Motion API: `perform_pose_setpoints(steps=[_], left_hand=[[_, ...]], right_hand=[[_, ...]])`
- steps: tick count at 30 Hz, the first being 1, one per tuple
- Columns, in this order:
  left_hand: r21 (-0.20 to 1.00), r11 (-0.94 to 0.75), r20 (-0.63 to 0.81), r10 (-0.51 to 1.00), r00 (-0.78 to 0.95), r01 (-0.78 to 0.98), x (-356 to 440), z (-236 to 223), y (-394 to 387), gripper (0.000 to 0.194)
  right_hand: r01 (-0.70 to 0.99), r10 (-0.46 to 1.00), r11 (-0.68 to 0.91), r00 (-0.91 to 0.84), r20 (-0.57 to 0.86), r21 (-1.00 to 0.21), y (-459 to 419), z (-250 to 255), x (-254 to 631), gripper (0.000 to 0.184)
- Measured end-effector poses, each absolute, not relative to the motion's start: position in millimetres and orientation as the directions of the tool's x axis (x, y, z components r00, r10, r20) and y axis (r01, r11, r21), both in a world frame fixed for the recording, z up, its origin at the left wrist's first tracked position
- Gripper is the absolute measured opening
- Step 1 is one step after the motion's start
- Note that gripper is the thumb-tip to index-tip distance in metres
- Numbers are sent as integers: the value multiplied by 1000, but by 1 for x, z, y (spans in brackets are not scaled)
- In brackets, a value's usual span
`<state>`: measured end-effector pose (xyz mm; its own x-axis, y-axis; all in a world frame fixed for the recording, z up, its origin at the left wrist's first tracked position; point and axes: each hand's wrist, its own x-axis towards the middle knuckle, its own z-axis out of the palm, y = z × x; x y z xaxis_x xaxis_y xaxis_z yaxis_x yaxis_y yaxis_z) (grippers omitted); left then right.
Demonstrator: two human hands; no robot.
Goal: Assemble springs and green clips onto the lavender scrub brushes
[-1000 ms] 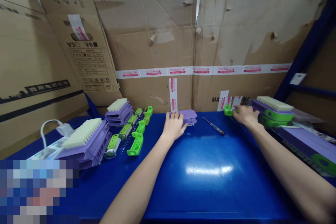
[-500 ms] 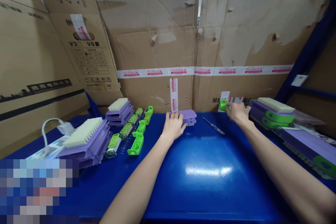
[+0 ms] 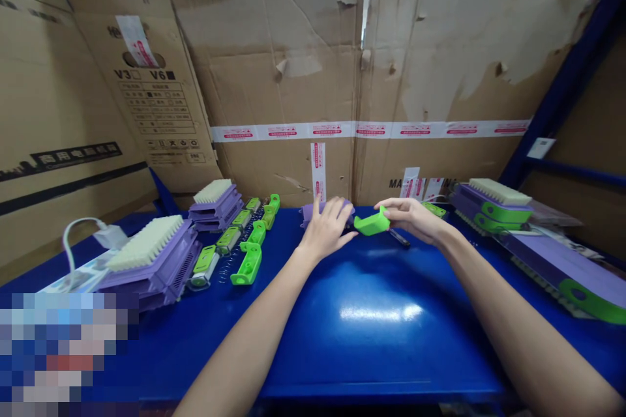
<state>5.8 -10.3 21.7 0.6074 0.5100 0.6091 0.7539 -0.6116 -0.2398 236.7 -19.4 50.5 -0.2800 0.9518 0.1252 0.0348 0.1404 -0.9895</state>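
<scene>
My right hand (image 3: 411, 218) pinches a bright green U-shaped plastic bracket (image 3: 372, 223) by its right end, above the blue table. To its left, my left hand (image 3: 328, 227) reaches over a purple plastic brush piece (image 3: 307, 211), which shows on both sides of the fingers. These fingers are stretched out and spread, with the thumb apart near the green bracket. The hand covers most of the purple piece, so its exact contact is hidden. A small screwdriver (image 3: 400, 238) lies partly behind the bracket and my right hand.
At left stand stacks of purple brush bodies (image 3: 147, 267) topped by cream bristles, beside rows of green-and-clear parts (image 3: 229, 240), springs and green brackets (image 3: 248, 265). Purple-green brushes (image 3: 562, 260) lie at right. Cardboard panels (image 3: 283, 78) wall the back of the blue table (image 3: 372, 352).
My right hand has come left from the back right, bringing the green bracket close to my left hand. The purple piece has shifted under my left hand and now shows on its left side too.
</scene>
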Motion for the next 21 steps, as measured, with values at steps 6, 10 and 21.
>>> perform_pose_setpoints(steps=[6, 10, 21], left_hand=[[-176, -739, 581, 455, 675, 650, 15, 15, -15, 22], [-83, -718, 613, 510, 604, 691, 17, 14, -16, 17], [-143, -525, 624, 610, 488, 839, 11, 14, -7, 49]], right_hand=[[-227, 961, 40, -258, 100, -973, -14, 36, 224, 27], [-233, 979, 68, -174, 110, -970, -10, 27, 212, 33], [38, 988, 138, 63, 140, -990, -11, 10, 184, 37]])
